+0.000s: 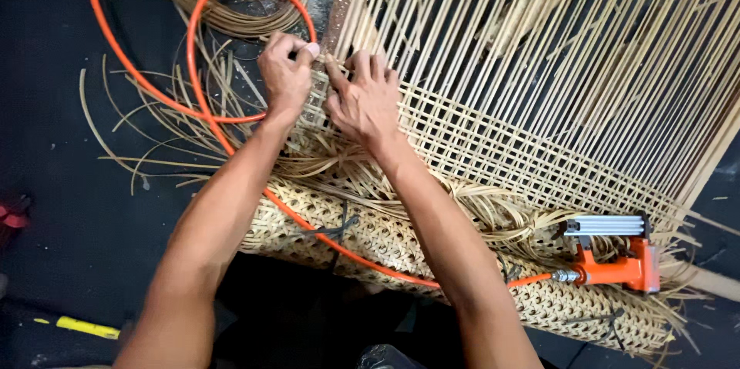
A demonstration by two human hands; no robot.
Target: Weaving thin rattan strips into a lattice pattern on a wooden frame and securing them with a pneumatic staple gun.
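Looking down from the head camera, both bare hands meet at the left edge of a cane panel (493, 138) that lies flat on a dark floor (69, 207). The left hand (285, 68) is curled into a loose fist at the panel's edge, thumb on top, and its fingers are pinched together on what looks like a thin cane strand (327, 60); the strand itself is too thin to see clearly. The right hand (362, 103) lies just beside the left one, palm down on the woven grid, with its fingers bent and pressed close together on the same place of the edge. Whether it really grips a strand or only presses the weave down, I cannot tell.

Beyond the hands, the panel has only long parallel strands, running away to the top right. Under the hands, these are crossed into an open square grid. Nearer to the person lies a denser piece with a hexagon pattern (401, 246), and loose strand ends (347, 172) lie in a bundle over it.

An orange air hose (208, 107) makes loops on the floor to the left, passes under the left forearm and runs across the dense weave to an orange pneumatic stapler (617, 253), which rests on the panel's lower right part, well apart from both hands. Loose cane scraps (154, 145) are scattered on the floor at the left.
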